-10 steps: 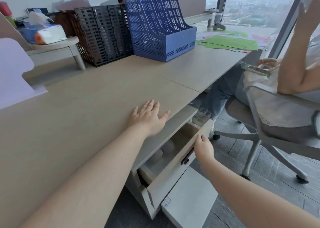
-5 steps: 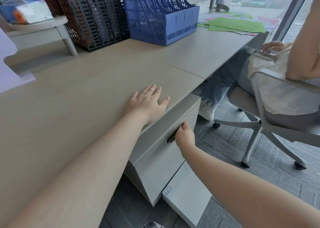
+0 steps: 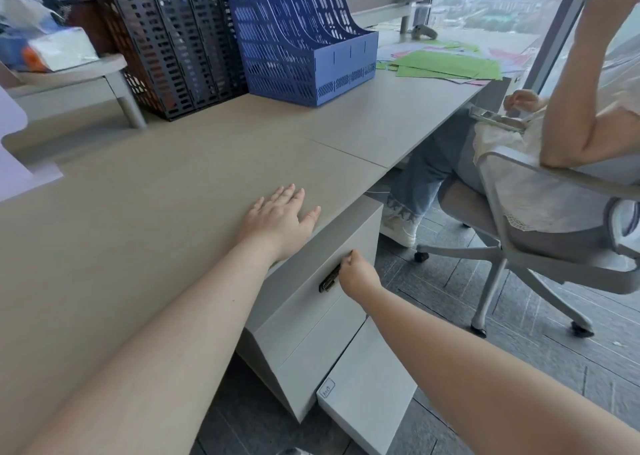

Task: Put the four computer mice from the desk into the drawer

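The pale grey drawer (image 3: pixel 311 274) under the light wood desk (image 3: pixel 156 195) is sitting fully shut, the mice out of sight. The right hand (image 3: pixel 358 276) is curling its fingers on the drawer's dark metal handle (image 3: pixel 329 279). The left hand (image 3: pixel 277 217) is lying flat, fingers spread, on the desk edge just above.

bright daylight from the window (image 3: pixel 491 1) at upper right; soft shadows, wide-angle bending at edges, mild softness.
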{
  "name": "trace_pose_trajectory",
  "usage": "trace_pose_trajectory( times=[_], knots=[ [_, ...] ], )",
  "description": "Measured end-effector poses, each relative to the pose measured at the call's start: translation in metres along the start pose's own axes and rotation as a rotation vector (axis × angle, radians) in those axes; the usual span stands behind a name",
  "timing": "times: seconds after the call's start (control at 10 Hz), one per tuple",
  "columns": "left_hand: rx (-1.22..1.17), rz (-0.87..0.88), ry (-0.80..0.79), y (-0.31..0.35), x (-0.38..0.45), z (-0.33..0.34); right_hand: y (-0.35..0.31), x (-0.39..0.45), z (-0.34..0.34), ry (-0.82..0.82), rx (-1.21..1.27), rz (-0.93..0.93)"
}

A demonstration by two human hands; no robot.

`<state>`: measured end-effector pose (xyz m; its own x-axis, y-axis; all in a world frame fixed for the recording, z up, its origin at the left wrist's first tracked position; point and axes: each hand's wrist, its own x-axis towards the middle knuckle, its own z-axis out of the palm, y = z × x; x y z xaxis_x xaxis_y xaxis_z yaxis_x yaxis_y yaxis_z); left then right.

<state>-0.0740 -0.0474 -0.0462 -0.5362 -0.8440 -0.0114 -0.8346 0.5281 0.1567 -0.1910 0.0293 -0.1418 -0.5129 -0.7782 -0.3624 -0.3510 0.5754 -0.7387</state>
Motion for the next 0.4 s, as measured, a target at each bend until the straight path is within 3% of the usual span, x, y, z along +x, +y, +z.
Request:
trace_pose_trajectory(
  times=[0.2,0.3,0.4],
  knots=[
    [-0.037,-0.011,0.032,-0.001,-0.014,0.001,0.001,-0.027,-0.027,-0.241,-0.245,-0.002],
    [-0.058,0.002,0.055,-0.001,-0.02,-0.001,0.012,-0.076,-0.07,-0.387,-0.184,-0.055],
    [-0.086,0.001,0.052,-0.002,-0.022,-0.005,0.017,-0.135,-0.123,-0.373,-0.204,-0.188]
  ],
)
